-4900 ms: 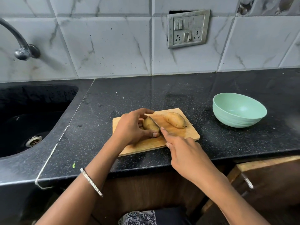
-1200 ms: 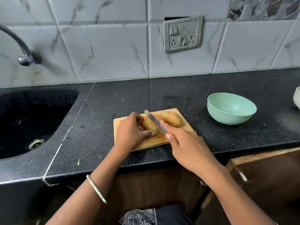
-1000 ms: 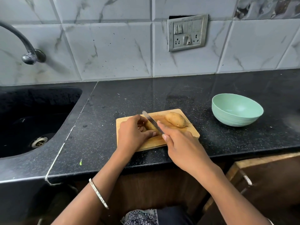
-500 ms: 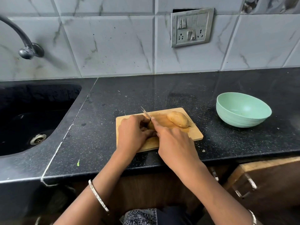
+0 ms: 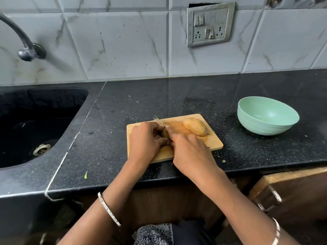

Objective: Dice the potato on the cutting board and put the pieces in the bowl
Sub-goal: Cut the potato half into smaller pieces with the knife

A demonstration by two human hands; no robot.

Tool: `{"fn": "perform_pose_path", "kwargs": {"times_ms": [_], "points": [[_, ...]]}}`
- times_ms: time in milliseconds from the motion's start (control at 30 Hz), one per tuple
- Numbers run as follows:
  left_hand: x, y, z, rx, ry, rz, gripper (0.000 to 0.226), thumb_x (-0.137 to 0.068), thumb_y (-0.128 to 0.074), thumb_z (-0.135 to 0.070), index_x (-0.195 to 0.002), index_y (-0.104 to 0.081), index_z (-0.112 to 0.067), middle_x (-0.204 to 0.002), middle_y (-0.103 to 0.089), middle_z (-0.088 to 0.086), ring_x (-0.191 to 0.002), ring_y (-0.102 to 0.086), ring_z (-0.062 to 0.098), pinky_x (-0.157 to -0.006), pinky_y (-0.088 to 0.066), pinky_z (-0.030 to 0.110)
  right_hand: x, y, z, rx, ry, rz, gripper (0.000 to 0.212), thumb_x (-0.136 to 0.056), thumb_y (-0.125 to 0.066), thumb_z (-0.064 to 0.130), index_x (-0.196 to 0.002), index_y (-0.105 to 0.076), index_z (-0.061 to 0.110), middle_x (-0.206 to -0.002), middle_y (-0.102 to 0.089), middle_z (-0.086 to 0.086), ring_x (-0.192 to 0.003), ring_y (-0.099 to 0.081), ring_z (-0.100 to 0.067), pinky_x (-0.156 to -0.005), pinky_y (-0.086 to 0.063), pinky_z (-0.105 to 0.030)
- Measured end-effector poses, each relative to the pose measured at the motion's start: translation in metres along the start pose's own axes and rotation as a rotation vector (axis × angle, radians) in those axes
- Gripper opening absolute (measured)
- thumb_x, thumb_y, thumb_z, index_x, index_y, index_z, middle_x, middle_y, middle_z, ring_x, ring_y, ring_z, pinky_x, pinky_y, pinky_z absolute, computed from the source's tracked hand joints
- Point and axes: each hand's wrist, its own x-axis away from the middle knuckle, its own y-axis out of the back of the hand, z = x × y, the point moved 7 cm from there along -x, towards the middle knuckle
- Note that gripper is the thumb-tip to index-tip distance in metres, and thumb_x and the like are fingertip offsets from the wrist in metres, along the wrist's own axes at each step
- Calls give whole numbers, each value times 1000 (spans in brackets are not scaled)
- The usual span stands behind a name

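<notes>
A small wooden cutting board (image 5: 215, 145) lies on the black counter. One potato half (image 5: 195, 126) rests at the board's far right. The other potato piece (image 5: 165, 133) is almost hidden between my hands. My left hand (image 5: 144, 142) curls over that piece and holds it down. My right hand (image 5: 190, 152) grips a knife; only the blade tip (image 5: 158, 121) shows past my fingers, angled over the held piece. A mint green bowl (image 5: 268, 115) stands to the right of the board with nothing visible inside.
A black sink (image 5: 31, 124) with a drain lies to the left, a tap (image 5: 26, 48) above it. The tiled wall with a switch plate (image 5: 210, 24) is behind. The counter's front edge runs just below the board; wooden drawers sit under it at the right.
My right hand has moved left and closer to my left hand, bringing the knife down onto the held potato piece. The piece is now mostly covered. The far half stayed put.
</notes>
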Motion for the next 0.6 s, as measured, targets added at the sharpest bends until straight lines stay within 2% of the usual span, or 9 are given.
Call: {"fn": "perform_pose_path", "kwargs": {"times_ms": [100,200,433,500,600], "points": [[0,1,-1,0,4,-5,26,-61,-89,-14,-81,-75,-18,-71,-73,-6,-72,-71,11,-80,-57,38,4,0,-2,13,5,21,65,-105,-45,18,-160,-15,38,-127,-56,-12,-117,-56,-36,-85,-47,-41],[-1,2,-1,15,18,3,34,-57,-93,-17,-87,-76,-16,-75,-74,-5,-74,-71,9,-82,-58,35,21,-4,-9,4,-4,44,66,-106,-45,21,-160,-12,41,-126,-55,-10,-116,-55,-34,-86,-47,-41],[-1,2,3,65,57,28,44,-55,-96,-21,-94,-76,-14,-80,-74,-7,-74,-69,-1,-79,-57,19,24,-4,-11,-3,-14,51,69,-104,-48,19,-159,-14,42,-118,-60,-10,-109,-59,-35,-77,-48,-41],[0,3,4,84,70,34,45,-54,-96,-22,-93,-75,-15,-81,-74,-7,-74,-69,-2,-74,-53,9,30,-1,-13,-38,3,31,64,-105,-46,22,-159,-17,43,-115,-63,-8,-106,-61,-34,-75,-48,-39],[2,3,4,115,81,34,46,-52,-97,-22,-92,-74,-15,-82,-73,-7,-75,-68,-3,-71,-51,5,42,6,-15,-65,2,27,56,-108,-39,29,-157,-17,46,-115,-63,-6,-108,-60,-33,-73,-43,-37]]}}
